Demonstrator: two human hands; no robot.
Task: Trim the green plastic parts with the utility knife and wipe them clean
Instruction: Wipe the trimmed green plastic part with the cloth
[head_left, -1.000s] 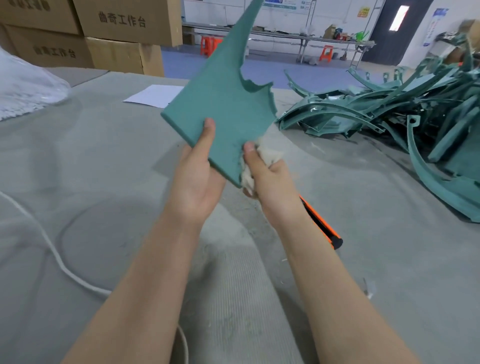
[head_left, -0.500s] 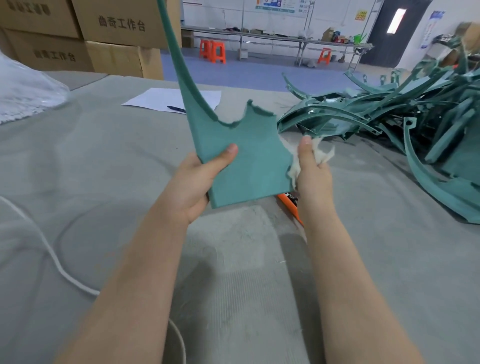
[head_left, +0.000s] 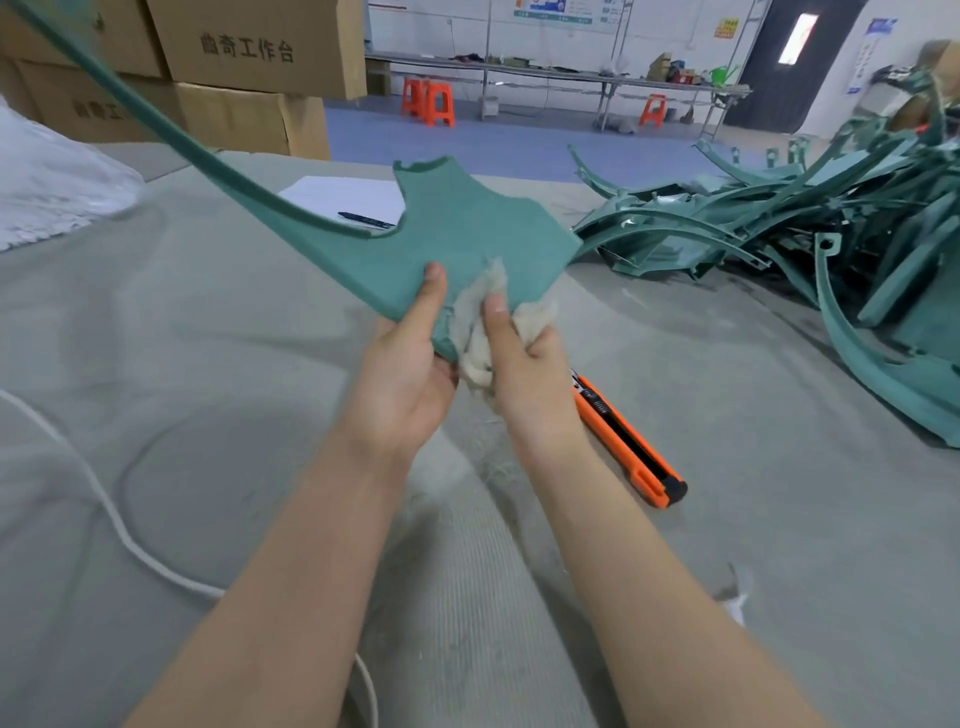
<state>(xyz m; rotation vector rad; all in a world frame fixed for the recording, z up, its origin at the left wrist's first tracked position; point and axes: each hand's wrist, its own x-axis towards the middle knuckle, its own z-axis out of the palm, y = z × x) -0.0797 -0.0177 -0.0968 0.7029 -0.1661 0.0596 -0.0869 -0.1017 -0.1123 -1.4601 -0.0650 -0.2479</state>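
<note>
Green plastic makes up the one part (head_left: 467, 244) in work, a piece with a broad flat end and a long thin curved arm, held up above the bench (head_left: 208, 338) and clear of its grey cover. The left hand (head_left: 405, 374) grips the near corner of the broad end, thumb laid on the upper face and fingers underneath, which steadies the piece so it can be rubbed. The right hand (head_left: 524, 369) is bunched around a whitish rag (head_left: 475, 332) and presses it with the thumb against that same corner, just beside the left thumb. The two hands sit close together, each clamped on its own thing. I judge this to be the wiping step: the orange utility knife (head_left: 628, 441) lies unused on the bench just beside the right wrist, handy for the next piece. A heap of green parts (head_left: 779, 228) is piled well off to the right. Compared with half a second ago, the part has swung from nearly upright to a flatter tilt, its arm now sweeping up to the left instead of straight up. The rag has moved from the right-hand edge to the near corner, and more of the knife shows
</note>
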